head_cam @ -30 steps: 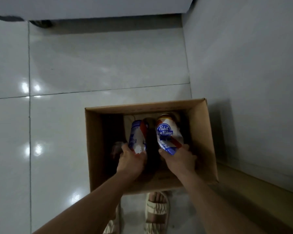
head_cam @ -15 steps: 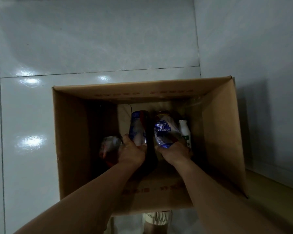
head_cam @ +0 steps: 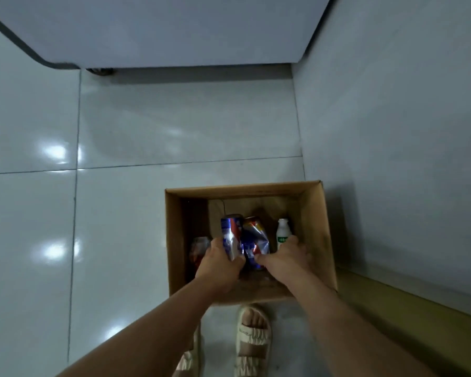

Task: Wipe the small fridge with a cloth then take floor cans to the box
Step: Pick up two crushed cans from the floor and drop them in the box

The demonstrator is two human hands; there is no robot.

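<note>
An open cardboard box [head_cam: 320, 227] stands on the tiled floor against the wall. My left hand [head_cam: 219, 265] reaches into it and grips a blue and silver can [head_cam: 230, 235], held upright. Right beside it a crushed blue and red can [head_cam: 256, 239] lies in the box. My right hand [head_cam: 286, 261] is next to that can, thumb touching its lower end, fingers loosely curled to its right with a dark gap between. The white base of the small fridge [head_cam: 174, 28] fills the top of the view.
In the box also sit a small white bottle [head_cam: 282, 232] at the right and a reddish can [head_cam: 199, 250] at the left. A wall [head_cam: 405, 131] runs down the right side. My sandalled feet [head_cam: 252, 338] stand just behind the box.
The view pulled back and up from the box. The right-hand can has turned and sunk into the box, and my right hand's fingers have come off it. My left hand still holds its can.
</note>
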